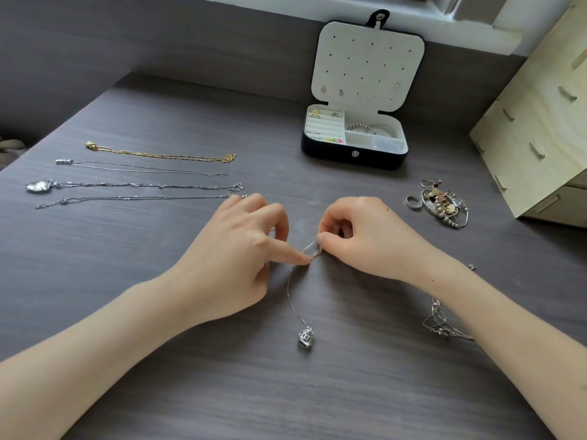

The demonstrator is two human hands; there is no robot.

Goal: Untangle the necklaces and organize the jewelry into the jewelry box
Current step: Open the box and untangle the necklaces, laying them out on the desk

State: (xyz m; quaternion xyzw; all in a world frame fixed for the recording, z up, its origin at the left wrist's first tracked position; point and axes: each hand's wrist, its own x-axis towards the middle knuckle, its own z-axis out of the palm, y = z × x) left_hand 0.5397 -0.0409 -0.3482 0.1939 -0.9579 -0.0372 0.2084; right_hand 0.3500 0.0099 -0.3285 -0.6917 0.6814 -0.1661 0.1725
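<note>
Fingers of left hand and right hand pinch the silver necklace at its tangle; the chain runs toward the person, pendant nearest.

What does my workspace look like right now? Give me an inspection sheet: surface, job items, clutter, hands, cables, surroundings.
Surface: dark wood-grain table.
Job's things: jewelry box open at the back, rings and bracelets inside; four necklaces laid straight at left; pendant necklace in the middle; chain tangle by the right forearm; jewelry pile beside a ring at right.
Clutter: small loose piece near the right wrist.
Grippers: left hand and right hand both pinch the pendant necklace's chain.
Cables: nothing seen.
Surroundings: pale wooden box at right; window sill behind.
</note>
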